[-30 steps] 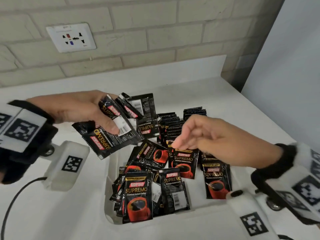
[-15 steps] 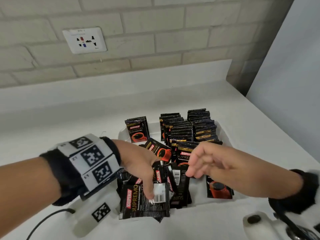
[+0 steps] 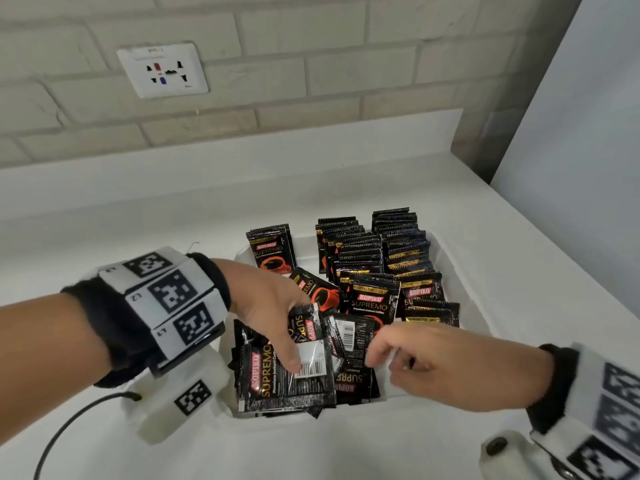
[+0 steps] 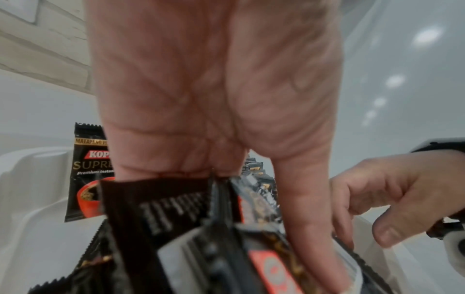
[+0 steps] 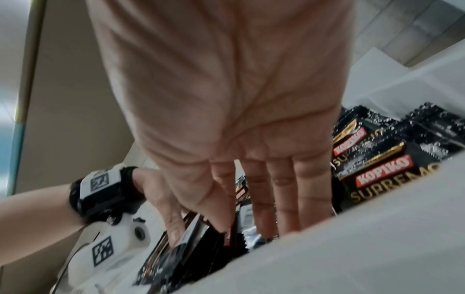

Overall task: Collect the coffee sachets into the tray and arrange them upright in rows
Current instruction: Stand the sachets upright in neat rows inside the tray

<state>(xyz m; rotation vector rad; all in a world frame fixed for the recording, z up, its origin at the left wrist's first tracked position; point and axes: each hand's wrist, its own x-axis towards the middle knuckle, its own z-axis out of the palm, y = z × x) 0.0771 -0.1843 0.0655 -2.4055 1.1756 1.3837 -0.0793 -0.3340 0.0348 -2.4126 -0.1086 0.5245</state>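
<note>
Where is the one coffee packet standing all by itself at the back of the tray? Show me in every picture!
Head view: the lone packet stands upright in the tray's far-left corner, beyond the left hand.
Left wrist view: the lone packet shows at left, partly hidden by the left hand.
Right wrist view: not in it.
Shared landmark: the white tray, seen in every view.

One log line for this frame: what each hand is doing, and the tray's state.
left hand: grips sachet bundle | right hand: open, reaching to bundle | tray: two upright rows at back, loose sachets in front
</note>
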